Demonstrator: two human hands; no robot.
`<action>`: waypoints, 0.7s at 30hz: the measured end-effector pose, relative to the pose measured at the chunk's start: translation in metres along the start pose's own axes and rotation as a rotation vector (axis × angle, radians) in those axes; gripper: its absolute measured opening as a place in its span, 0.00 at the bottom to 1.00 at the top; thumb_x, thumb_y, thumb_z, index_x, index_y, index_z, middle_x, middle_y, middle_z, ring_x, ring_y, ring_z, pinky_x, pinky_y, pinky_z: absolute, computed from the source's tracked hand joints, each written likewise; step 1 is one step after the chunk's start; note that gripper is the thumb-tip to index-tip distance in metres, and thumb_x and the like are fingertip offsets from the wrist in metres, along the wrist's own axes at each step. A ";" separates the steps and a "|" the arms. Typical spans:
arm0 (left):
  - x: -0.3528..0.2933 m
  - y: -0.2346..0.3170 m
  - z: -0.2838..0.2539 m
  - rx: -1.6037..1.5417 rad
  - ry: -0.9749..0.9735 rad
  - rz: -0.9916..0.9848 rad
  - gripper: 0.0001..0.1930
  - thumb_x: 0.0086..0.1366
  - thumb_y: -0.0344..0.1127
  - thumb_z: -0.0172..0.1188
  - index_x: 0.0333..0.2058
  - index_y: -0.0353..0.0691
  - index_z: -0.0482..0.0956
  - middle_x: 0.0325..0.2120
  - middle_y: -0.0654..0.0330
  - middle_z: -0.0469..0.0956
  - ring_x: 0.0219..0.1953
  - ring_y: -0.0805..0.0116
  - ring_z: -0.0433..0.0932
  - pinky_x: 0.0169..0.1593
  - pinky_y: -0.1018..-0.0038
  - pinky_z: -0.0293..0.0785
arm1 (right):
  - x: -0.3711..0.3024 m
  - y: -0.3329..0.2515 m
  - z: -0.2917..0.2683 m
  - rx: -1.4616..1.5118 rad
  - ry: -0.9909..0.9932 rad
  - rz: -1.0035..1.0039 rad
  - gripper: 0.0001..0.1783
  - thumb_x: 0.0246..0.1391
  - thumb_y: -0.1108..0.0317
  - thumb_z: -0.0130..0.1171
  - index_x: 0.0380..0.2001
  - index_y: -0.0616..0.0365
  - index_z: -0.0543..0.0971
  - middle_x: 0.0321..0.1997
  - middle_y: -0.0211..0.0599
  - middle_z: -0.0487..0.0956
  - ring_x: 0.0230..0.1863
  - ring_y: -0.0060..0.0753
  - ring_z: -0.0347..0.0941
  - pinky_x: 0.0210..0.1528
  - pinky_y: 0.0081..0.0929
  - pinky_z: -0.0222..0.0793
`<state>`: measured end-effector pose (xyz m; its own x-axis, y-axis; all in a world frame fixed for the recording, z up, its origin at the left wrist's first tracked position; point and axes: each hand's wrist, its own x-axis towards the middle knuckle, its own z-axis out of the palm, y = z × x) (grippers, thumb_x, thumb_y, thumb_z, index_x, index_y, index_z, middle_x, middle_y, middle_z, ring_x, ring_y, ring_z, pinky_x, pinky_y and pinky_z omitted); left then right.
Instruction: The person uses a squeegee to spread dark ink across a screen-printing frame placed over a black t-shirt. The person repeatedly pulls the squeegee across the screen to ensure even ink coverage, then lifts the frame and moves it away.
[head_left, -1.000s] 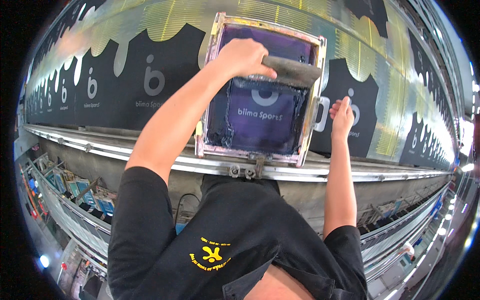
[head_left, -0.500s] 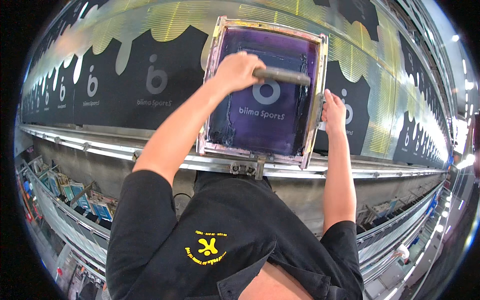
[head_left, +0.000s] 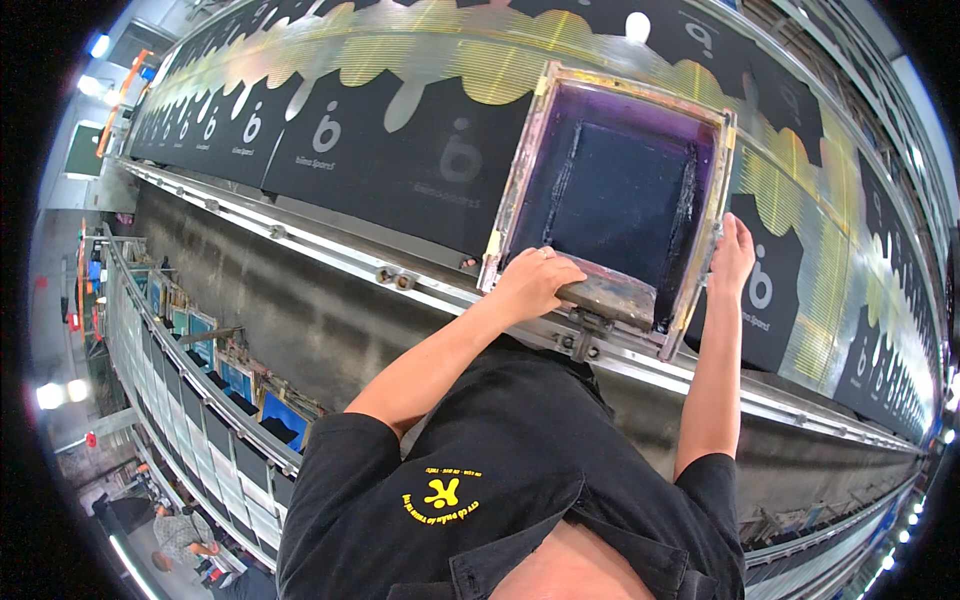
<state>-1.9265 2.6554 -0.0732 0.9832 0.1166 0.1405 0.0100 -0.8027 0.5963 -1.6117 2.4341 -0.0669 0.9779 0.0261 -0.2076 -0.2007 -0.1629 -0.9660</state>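
A silk-screen printing frame (head_left: 612, 84) with a purple-edged mesh lies over the long printing table, in front of me. Dark ink covers the middle of its mesh, with thicker streaks along both sides. At the near end of the frame my left hand (head_left: 540, 283) is closed on a squeegee (head_left: 612, 297), which lies crosswise there. The squeegee's far edge is hard to make out. My right hand (head_left: 733, 255) is closed round the right side of the frame, its palm side hidden. Black shirt pieces (head_left: 385, 165) with grey printed emblems lie to the left of the frame.
A metal rail (head_left: 330, 256) with clamps runs along the table's near edge. More black shirt pieces (head_left: 775, 300) lie on the right, over yellow-lined table surface. Behind me at lower left, several screens stand beneath another table, and a person (head_left: 185, 535) is farther off.
My left hand has brought the squeegee from the upper middle of the screen to its near end. Dark ink now covers the emblem area. My right hand remains on the frame; the view has turned.
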 end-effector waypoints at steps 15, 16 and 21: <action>-0.064 -0.228 -0.209 0.204 -0.290 -0.026 0.28 0.51 0.35 0.76 0.54 0.49 0.87 0.52 0.67 0.88 0.53 0.61 0.84 0.57 0.60 0.80 | -0.130 0.098 0.286 -0.326 0.021 0.000 0.22 0.69 0.55 0.71 0.58 0.55 0.83 0.34 0.29 0.82 0.33 0.20 0.74 0.38 0.28 0.71; -0.047 -0.237 -0.218 0.230 -0.248 0.008 0.26 0.52 0.36 0.76 0.53 0.49 0.87 0.51 0.66 0.88 0.50 0.58 0.86 0.53 0.60 0.82 | -0.135 0.098 0.290 -0.337 0.019 0.020 0.23 0.68 0.54 0.71 0.59 0.54 0.83 0.34 0.29 0.82 0.33 0.21 0.74 0.39 0.29 0.72; 0.078 -0.309 -0.230 0.209 -0.134 0.058 0.14 0.63 0.44 0.74 0.47 0.50 0.90 0.41 0.62 0.90 0.45 0.55 0.87 0.48 0.57 0.84 | -0.137 0.095 0.299 -0.432 0.040 -0.020 0.24 0.66 0.52 0.72 0.59 0.51 0.83 0.30 0.29 0.78 0.32 0.25 0.73 0.41 0.31 0.73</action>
<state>-1.8945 3.0466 -0.0649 0.9984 -0.0002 0.0557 -0.0231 -0.9111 0.4116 -1.7821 2.7098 -0.1761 0.9846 -0.0039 -0.1750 -0.1471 -0.5604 -0.8150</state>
